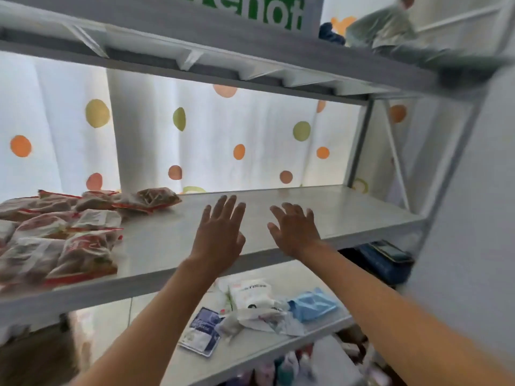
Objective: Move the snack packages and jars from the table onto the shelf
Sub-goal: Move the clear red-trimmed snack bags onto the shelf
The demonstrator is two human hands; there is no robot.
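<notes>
Both hands reach forward with fingers straight and slightly spread, holding nothing. The left hand (218, 228) and the right hand (295, 228) are side by side, palms down, over the bare middle of the grey shelf (320, 207); whether the fingertips touch its surface cannot be told. Both bare forearms stretch back toward the near edge of the view. On the left end of the same shelf lies a cluster of red-and-white snack packages (55, 235), well apart from the hands. Behind the shelf hangs a white curtain (250, 129) with orange and green dots. On a lower shelf (250, 346) lie a blue face mask (315, 303) and some small packets (202, 331).
</notes>
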